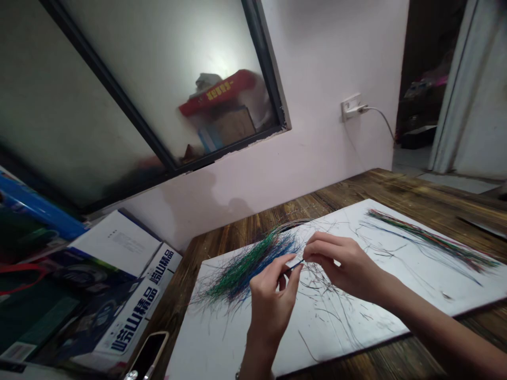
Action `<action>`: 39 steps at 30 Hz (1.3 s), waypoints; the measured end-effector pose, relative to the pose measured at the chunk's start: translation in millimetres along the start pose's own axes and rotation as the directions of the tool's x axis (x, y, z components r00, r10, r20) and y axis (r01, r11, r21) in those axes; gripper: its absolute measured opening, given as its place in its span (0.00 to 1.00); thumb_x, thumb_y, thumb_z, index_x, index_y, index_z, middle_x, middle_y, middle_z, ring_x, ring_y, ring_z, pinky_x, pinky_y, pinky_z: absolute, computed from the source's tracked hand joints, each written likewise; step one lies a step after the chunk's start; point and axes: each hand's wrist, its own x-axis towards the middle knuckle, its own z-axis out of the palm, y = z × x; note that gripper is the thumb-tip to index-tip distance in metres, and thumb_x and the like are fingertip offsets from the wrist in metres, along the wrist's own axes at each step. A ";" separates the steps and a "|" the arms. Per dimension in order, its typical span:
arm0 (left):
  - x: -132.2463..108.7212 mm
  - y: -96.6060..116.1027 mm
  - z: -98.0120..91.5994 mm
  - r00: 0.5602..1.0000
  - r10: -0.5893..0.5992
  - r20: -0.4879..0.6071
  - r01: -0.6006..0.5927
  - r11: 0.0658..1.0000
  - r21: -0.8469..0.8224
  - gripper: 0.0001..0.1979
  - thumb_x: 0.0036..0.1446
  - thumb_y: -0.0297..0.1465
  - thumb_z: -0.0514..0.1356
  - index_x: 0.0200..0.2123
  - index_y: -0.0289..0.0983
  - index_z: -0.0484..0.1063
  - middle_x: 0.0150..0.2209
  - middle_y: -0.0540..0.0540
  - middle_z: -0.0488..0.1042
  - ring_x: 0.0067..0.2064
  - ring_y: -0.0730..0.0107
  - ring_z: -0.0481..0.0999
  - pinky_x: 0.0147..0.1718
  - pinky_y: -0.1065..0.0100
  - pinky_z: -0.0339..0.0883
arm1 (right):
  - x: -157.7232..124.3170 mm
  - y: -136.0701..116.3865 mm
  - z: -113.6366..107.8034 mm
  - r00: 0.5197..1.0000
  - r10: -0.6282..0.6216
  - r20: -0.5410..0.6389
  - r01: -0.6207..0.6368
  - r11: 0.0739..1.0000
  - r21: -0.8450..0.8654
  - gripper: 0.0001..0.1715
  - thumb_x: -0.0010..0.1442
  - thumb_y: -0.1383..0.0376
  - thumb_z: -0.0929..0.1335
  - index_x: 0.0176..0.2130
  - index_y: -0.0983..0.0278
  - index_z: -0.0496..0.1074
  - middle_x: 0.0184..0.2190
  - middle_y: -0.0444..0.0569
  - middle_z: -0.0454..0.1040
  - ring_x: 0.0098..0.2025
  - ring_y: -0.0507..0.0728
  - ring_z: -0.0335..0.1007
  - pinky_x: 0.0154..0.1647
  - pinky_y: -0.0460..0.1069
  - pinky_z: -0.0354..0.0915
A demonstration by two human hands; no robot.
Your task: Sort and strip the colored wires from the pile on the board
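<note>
Between my two hands runs a short dark blue wire point(295, 265), pinched at both ends. My left hand point(274, 287) closes thumb and fingertips on its lower left end. The fingertips of my right hand point(340, 258) grip the upper right end. Behind my left hand lies a loose pile of green wires point(247, 264) and blue wires point(263, 268) on a white board point(222, 338). Thin bare strands and clippings point(328, 295) are scattered below and right of my hands. How far the wire extends inside my fingers is hidden.
A long bundle of mixed-colour wires point(431, 237) lies at the board's right. The board rests on a dark wooden table point(340, 195). At left are a phone point(148, 353) and printed boxes point(134, 316). A plugged-in cord point(380, 111) hangs from the wall socket point(351, 107).
</note>
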 end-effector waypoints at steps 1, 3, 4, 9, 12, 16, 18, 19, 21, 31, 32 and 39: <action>-1.2 -1.8 1.0 0.997 0.069 -0.030 -0.068 0.997 0.039 0.08 0.55 0.27 0.61 0.39 0.35 0.75 0.25 0.49 0.74 0.21 0.75 0.66 0.23 0.72 0.62 | 0.1 0.0 0.0 1.000 0.023 -0.006 -0.023 1.000 0.014 0.12 0.61 0.75 0.59 0.33 0.64 0.69 0.29 0.48 0.70 0.29 0.52 0.64 0.28 0.47 0.63; -3.2 -5.6 2.3 0.977 0.209 -0.051 -0.204 0.975 0.090 0.09 0.55 0.24 0.60 0.41 0.35 0.74 0.26 0.48 0.75 0.23 0.74 0.69 0.24 0.72 0.64 | -0.1 -0.6 -0.6 0.998 0.054 -0.015 -0.053 0.998 0.042 0.12 0.60 0.75 0.60 0.33 0.64 0.69 0.29 0.47 0.69 0.28 0.52 0.64 0.28 0.47 0.62; -4.0 -7.3 2.5 0.961 0.272 -0.047 -0.266 0.958 0.109 0.10 0.55 0.23 0.60 0.41 0.36 0.74 0.27 0.47 0.76 0.25 0.73 0.71 0.25 0.72 0.65 | -0.3 -0.9 -1.1 0.998 0.063 -0.015 -0.063 0.997 0.053 0.12 0.60 0.75 0.60 0.33 0.63 0.69 0.29 0.47 0.69 0.28 0.52 0.64 0.28 0.47 0.63; -5.6 -8.9 1.4 0.928 0.373 -0.019 -0.367 0.920 0.140 0.12 0.56 0.21 0.58 0.44 0.35 0.73 0.26 0.47 0.75 0.26 0.72 0.72 0.26 0.71 0.64 | -0.6 -1.9 -3.2 0.998 0.063 0.000 -0.062 0.995 0.072 0.12 0.60 0.76 0.60 0.33 0.64 0.69 0.29 0.47 0.69 0.29 0.52 0.65 0.29 0.47 0.63; -5.0 -4.9 1.5 0.953 0.304 -0.022 -0.300 0.949 0.093 0.10 0.55 0.21 0.59 0.40 0.35 0.74 0.26 0.48 0.74 0.24 0.74 0.69 0.24 0.72 0.63 | -0.4 -2.0 -3.3 0.998 0.058 0.016 -0.059 0.998 0.034 0.13 0.60 0.76 0.60 0.32 0.64 0.69 0.29 0.47 0.70 0.29 0.52 0.65 0.30 0.47 0.63; -3.7 1.1 1.6 0.989 0.149 -0.004 -0.149 0.988 -0.029 0.06 0.55 0.23 0.59 0.34 0.35 0.75 0.23 0.50 0.71 0.21 0.76 0.63 0.20 0.72 0.58 | -2.3 -2.8 -3.6 0.997 0.044 0.065 -0.040 0.998 -0.055 0.13 0.59 0.77 0.59 0.32 0.65 0.69 0.29 0.47 0.70 0.29 0.52 0.65 0.29 0.47 0.62; -3.0 3.4 1.0 0.998 0.055 0.022 -0.053 0.995 -0.086 0.05 0.55 0.24 0.59 0.32 0.35 0.76 0.23 0.49 0.72 0.21 0.76 0.63 0.20 0.72 0.58 | -4.2 -3.2 -4.4 0.995 0.036 0.098 -0.027 0.995 -0.094 0.13 0.58 0.78 0.59 0.32 0.65 0.69 0.29 0.47 0.70 0.29 0.52 0.65 0.29 0.47 0.61; -2.6 4.2 0.6 0.999 -0.001 0.043 0.006 0.994 -0.113 0.05 0.55 0.25 0.59 0.31 0.35 0.76 0.23 0.48 0.73 0.22 0.75 0.64 0.21 0.72 0.58 | -5.0 -3.3 -5.0 0.993 0.032 0.115 -0.019 0.993 -0.117 0.14 0.58 0.78 0.59 0.32 0.64 0.69 0.29 0.47 0.70 0.29 0.52 0.65 0.29 0.47 0.61; -1.6 4.8 -0.2 0.986 -0.127 0.108 0.144 0.976 -0.165 0.06 0.55 0.27 0.59 0.29 0.35 0.76 0.24 0.47 0.74 0.23 0.74 0.66 0.22 0.72 0.59 | -5.8 -3.4 -6.0 0.988 0.023 0.152 0.002 0.987 -0.162 0.14 0.58 0.78 0.59 0.32 0.64 0.69 0.29 0.46 0.70 0.29 0.52 0.65 0.28 0.47 0.60; 4.9 -13.5 0.8 0.866 -0.348 0.359 0.469 0.815 -0.341 0.11 0.50 0.35 0.62 0.23 0.32 0.73 0.19 0.50 0.68 0.22 0.76 0.62 0.20 0.75 0.54 | -2.5 -2.4 -5.2 0.967 -0.146 0.208 0.200 0.942 -0.269 0.18 0.56 0.81 0.57 0.31 0.65 0.69 0.29 0.47 0.71 0.28 0.53 0.63 0.25 0.47 0.55; 5.4 -14.9 1.4 0.865 -0.342 0.366 0.465 0.819 -0.335 0.11 0.51 0.35 0.62 0.24 0.32 0.73 0.19 0.50 0.68 0.22 0.76 0.62 0.20 0.75 0.54 | -2.9 -1.9 -5.0 0.967 -0.147 0.207 0.201 0.941 -0.272 0.18 0.56 0.81 0.57 0.31 0.65 0.69 0.29 0.47 0.71 0.28 0.53 0.63 0.25 0.47 0.55; 6.2 -11.6 5.6 0.926 -0.224 0.305 0.290 0.938 -0.191 0.11 0.58 0.34 0.56 0.29 0.33 0.72 0.23 0.48 0.71 0.23 0.74 0.65 0.21 0.74 0.57 | -2.0 -0.3 -5.6 0.975 0.083 0.206 -0.039 0.978 -0.206 0.13 0.59 0.77 0.58 0.32 0.64 0.67 0.29 0.46 0.68 0.28 0.52 0.61 0.27 0.47 0.56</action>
